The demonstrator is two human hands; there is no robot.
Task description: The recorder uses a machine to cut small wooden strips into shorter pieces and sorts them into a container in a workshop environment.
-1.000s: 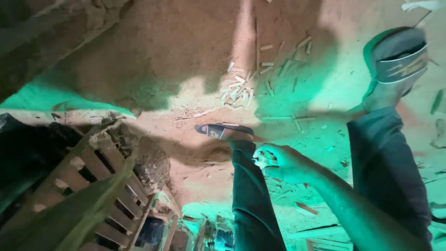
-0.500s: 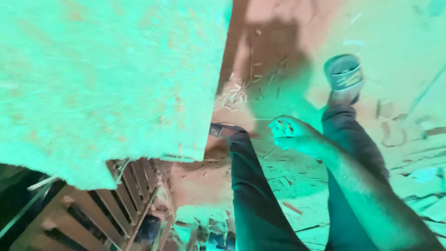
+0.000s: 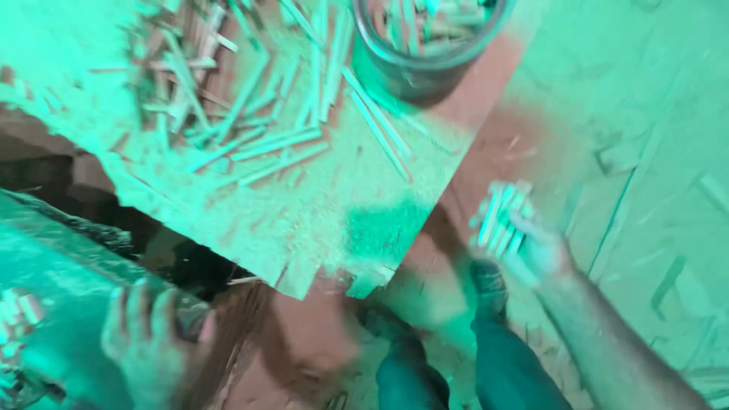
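A small bundle of short sticks (image 3: 501, 220) is held in the right hand (image 3: 531, 250), fingers curled loosely round the lower ends, just off the edge of a dusty board (image 3: 319, 205). More loose sticks (image 3: 250, 114) are scattered over the board, and a round bucket (image 3: 429, 45) with further sticks stands at its far corner.

The sticks are judged light, stiff and thin, probably easy to snap or spill; a grip round the middle of the bundle would likely keep them together. Sawdust may make them slippery.

The left hand (image 3: 152, 342) is seen lower left, fingers bent over a dark edge; whether anything is gripped cannot be told. The frame is blurred and tinted green. The bucket's top is cut off, and the space under the board lies in shadow.
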